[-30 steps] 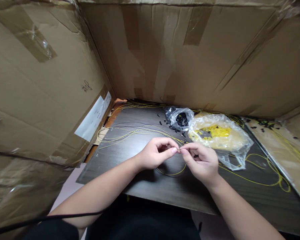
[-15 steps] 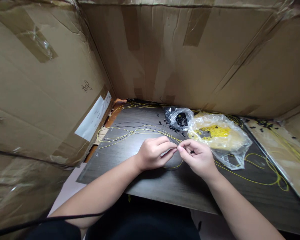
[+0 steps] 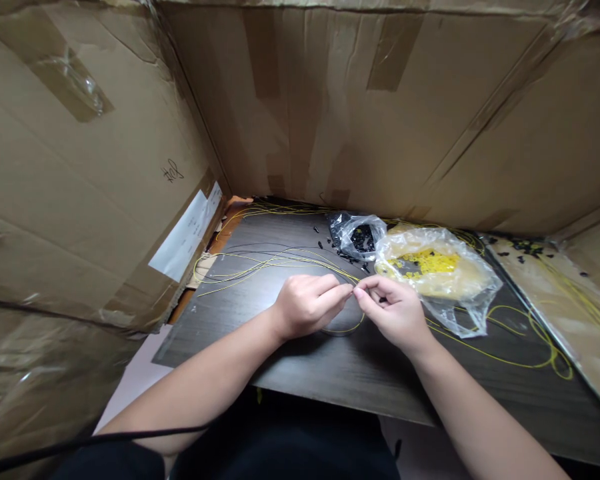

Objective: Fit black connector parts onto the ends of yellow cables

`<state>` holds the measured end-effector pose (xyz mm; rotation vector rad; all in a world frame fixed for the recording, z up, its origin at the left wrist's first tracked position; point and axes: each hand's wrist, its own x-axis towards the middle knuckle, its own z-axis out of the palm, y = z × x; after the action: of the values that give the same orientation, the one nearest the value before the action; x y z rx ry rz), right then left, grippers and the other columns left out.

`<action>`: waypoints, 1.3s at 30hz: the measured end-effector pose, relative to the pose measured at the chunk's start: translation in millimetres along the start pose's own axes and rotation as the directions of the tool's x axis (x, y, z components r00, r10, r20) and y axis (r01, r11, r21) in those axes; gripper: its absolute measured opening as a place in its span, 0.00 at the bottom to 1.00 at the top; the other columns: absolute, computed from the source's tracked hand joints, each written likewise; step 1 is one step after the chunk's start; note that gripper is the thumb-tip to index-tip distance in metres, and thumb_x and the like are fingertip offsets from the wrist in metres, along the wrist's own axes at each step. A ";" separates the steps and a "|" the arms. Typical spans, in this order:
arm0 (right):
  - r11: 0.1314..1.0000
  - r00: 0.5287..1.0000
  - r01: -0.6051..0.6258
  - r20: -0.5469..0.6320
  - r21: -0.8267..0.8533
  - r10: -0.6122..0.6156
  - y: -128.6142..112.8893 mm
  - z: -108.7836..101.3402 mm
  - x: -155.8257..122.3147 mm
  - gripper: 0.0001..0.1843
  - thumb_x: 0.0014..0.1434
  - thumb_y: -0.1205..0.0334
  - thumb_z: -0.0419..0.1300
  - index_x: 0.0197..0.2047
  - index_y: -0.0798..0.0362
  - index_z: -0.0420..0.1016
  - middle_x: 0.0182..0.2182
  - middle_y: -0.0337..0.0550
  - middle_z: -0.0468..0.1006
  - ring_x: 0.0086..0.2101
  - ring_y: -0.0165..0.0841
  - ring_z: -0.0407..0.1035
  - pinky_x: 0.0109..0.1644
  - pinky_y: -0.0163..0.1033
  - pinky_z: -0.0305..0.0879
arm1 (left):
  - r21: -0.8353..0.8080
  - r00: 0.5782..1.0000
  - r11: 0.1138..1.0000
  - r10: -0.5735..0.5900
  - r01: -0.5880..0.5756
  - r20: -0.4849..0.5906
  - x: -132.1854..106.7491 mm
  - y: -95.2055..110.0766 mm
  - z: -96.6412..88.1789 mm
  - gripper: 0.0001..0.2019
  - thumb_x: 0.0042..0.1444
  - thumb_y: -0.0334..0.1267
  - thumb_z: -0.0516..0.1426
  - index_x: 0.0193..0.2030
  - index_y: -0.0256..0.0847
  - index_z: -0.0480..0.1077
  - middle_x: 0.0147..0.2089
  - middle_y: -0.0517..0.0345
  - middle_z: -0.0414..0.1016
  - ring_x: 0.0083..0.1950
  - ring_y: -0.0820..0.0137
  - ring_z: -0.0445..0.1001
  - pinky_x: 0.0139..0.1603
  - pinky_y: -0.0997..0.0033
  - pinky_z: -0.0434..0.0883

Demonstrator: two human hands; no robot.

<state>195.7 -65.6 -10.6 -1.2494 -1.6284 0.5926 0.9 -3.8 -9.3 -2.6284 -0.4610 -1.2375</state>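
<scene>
My left hand (image 3: 313, 303) and my right hand (image 3: 390, 307) meet above the dark tabletop, thumb and finger of each pinched closed, tips almost touching. A thin yellow cord (image 3: 347, 330) curves in a loop below them and runs up to the fingers of both hands. Something tiny and dark shows between the fingertips, too small to name. More yellow and black cords (image 3: 260, 261) stretch leftward across the table from behind the hands. Just beyond my right hand lies an open clear bag of small yellow pieces (image 3: 433, 261).
Behind the hands is a smaller clear bag of black pieces (image 3: 363, 239), with several loose black bits (image 3: 329, 242) beside it. Looped yellow cord (image 3: 550, 363) lies at the right. Cardboard walls (image 3: 305, 120) stand at the back and both sides. The dark tabletop (image 3: 320, 373) reaches toward my body.
The fingers of my left hand have closed together more, and the hand has turned slightly. My right hand keeps its pinch in nearly the same place.
</scene>
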 end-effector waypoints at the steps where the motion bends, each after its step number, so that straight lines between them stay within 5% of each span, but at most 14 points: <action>1: 1.000 1.000 -0.002 -0.001 -0.006 0.002 0.4 0.2 0.4 0.09 0.63 0.58 0.60 0.34 0.54 0.76 0.16 0.29 0.53 0.18 0.24 0.47 0.22 0.33 0.43 | 0.012 1.000 1.000 0.001 -0.002 0.013 0.4 0.3 0.0 0.06 0.64 0.35 0.57 0.44 0.39 0.75 0.29 0.60 0.75 0.26 0.75 0.69 0.27 0.71 0.60; 13: 0.938 0.951 -0.293 0.159 0.183 0.266 10.0 -4.7 11.5 0.18 0.59 0.48 0.63 0.35 0.57 0.75 0.19 0.30 0.54 0.21 0.24 0.49 0.25 0.33 0.44 | 0.143 0.993 0.989 0.032 -0.048 0.117 -0.7 0.6 2.7 0.11 0.67 0.35 0.53 0.35 0.39 0.72 0.27 0.60 0.69 0.25 0.74 0.64 0.26 0.67 0.56; 17: 0.937 0.951 -0.298 0.144 0.184 0.275 10.5 -4.6 10.9 0.18 0.58 0.48 0.64 0.34 0.57 0.75 0.19 0.30 0.54 0.21 0.25 0.48 0.26 0.33 0.44 | -0.060 0.977 0.982 -0.172 0.181 0.129 -0.2 5.1 6.6 0.10 0.68 0.36 0.52 0.42 0.40 0.75 0.33 0.58 0.73 0.29 0.75 0.69 0.29 0.73 0.62; 22: 0.970 0.974 -0.224 0.053 0.100 0.219 8.5 -2.1 7.7 0.15 0.60 0.51 0.63 0.33 0.56 0.75 0.18 0.30 0.54 0.20 0.24 0.47 0.25 0.34 0.42 | -0.367 0.907 0.829 -0.387 0.422 0.169 5.0 9.3 8.6 0.06 0.65 0.34 0.56 0.38 0.39 0.74 0.33 0.58 0.75 0.32 0.74 0.71 0.35 0.75 0.68; 30: 0.920 0.951 -0.308 0.088 0.244 0.295 12.4 6.7 8.7 0.18 0.60 0.48 0.63 0.34 0.57 0.74 0.18 0.29 0.53 0.20 0.24 0.46 0.24 0.33 0.42 | -0.053 0.987 0.987 -0.151 0.154 0.046 -3.6 2.2 12.4 0.07 0.64 0.35 0.56 0.38 0.39 0.75 0.30 0.59 0.73 0.27 0.74 0.68 0.28 0.73 0.62; 35: 0.998 0.998 -0.055 -0.031 -0.002 0.055 9.0 9.2 4.7 0.10 0.63 0.56 0.61 0.42 0.54 0.76 0.18 0.28 0.53 0.19 0.24 0.48 0.24 0.33 0.47 | -0.324 0.945 0.890 -0.325 0.321 0.044 2.7 2.0 9.0 0.06 0.63 0.33 0.57 0.39 0.37 0.76 0.33 0.56 0.75 0.31 0.74 0.70 0.32 0.74 0.66; 39: 0.954 0.974 0.185 -0.083 -0.236 -0.210 8.6 9.7 2.0 0.07 0.65 0.62 0.60 0.44 0.53 0.78 0.18 0.30 0.60 0.19 0.24 0.55 0.25 0.33 0.53 | -0.442 0.894 0.787 -0.438 0.431 0.091 9.6 4.9 6.0 0.06 0.62 0.33 0.58 0.36 0.38 0.77 0.29 0.59 0.75 0.27 0.76 0.66 0.30 0.75 0.64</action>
<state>190.8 -59.0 -20.8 -1.2385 -1.7407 0.2152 12.7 -4.6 -5.8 -2.9976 -0.9233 -1.6805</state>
